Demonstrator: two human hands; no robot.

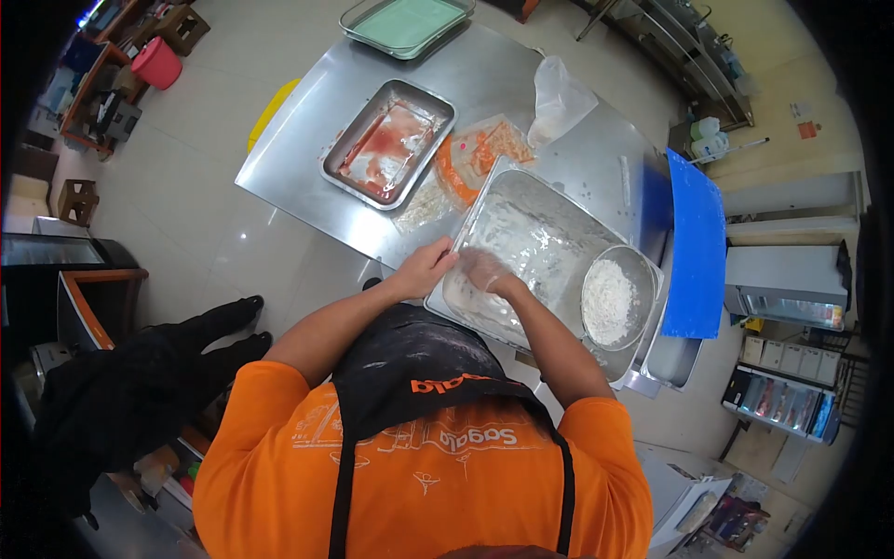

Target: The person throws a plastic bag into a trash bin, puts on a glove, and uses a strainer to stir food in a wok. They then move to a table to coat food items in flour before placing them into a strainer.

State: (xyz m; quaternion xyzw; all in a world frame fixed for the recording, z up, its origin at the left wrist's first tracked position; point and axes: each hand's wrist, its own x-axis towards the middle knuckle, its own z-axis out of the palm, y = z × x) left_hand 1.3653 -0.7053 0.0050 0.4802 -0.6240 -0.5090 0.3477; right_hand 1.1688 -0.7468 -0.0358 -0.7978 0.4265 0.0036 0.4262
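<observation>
A deep metal pan dusted with white powder sits at the table's near edge. My left hand is closed on its left rim, the fingertips at the edge. My right hand is inside the pan near that same left wall, coated in white and blurred; its fingers are hard to make out. Inside the pan's right end rests a round sieve holding a heap of white flour-like powder. Beyond the left rim lie a clear plastic bag with orange print and a shallow metal tray with reddish liquid.
The steel table also bears a glass dish with a green lid and a white plastic bag. A blue board stands at the right, above another metal pan. A person in black clothing is at the left.
</observation>
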